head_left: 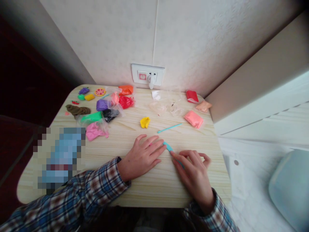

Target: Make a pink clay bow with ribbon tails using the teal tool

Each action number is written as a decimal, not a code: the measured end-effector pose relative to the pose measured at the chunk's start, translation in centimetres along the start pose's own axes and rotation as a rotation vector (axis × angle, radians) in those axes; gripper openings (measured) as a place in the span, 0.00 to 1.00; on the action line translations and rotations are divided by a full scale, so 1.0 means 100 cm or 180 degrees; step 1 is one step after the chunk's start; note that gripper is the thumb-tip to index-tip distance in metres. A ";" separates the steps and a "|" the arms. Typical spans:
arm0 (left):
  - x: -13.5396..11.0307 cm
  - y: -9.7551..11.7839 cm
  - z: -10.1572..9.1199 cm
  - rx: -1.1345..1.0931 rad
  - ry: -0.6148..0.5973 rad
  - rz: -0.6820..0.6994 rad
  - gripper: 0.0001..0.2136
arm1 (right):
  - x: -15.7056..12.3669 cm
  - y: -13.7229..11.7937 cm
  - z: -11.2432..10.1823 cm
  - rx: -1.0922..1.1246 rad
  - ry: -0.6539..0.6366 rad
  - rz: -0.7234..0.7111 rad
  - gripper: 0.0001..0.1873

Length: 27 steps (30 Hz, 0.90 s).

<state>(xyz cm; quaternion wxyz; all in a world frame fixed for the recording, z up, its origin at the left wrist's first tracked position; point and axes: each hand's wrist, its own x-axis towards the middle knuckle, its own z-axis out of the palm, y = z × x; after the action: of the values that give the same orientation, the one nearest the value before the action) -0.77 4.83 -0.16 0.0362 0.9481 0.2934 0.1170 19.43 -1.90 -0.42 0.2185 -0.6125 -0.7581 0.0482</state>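
Plaid sleeves [96,185] lie across the near side of a pale wood-grain table [149,196], where the right hand [193,169] pinches a turquoise tool [168,147] between thumb and fingers, just right of centre, its tip close by the fingertips of the left hand [142,158]. That hand rests palm down, fingers slightly spread; whether it pins anything beneath cannot be told. With the tip so close, a slip of the right fingers could poke the left ones, and a careless forward swipe could send the slim turquoise rod [169,128] just beyond rolling. Left of the rod lies a yellow piece [145,122]. Far left, crowded see-through bags [93,118] hold purple, orange, red, black, green and pink material, likely to dry out if left unsealed. Crumpled see-through wrapping [166,106] lies far centre; at far right sit a red packet [192,96], a peach packet [203,106] and a salmon packet [193,119].
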 end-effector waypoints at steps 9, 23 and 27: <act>-0.001 -0.001 -0.004 0.0030 0.0133 0.0020 0.18 | 0.004 -0.003 0.002 -0.0057 0.0159 0.0198 0.08; 0.000 0.000 -0.003 -0.0046 0.0123 0.0039 0.16 | 0.003 0.000 0.008 0.0101 0.0285 0.0400 0.11; 0.001 -0.001 -0.003 -0.0060 0.0105 0.0079 0.17 | 0.004 0.002 0.008 -0.0008 0.0314 0.0588 0.11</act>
<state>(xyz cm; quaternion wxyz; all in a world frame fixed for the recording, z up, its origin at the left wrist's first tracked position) -0.83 4.92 0.10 0.0387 0.9492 0.2811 0.1359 19.23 -1.36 -1.10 0.2495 -0.6817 -0.6868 0.0369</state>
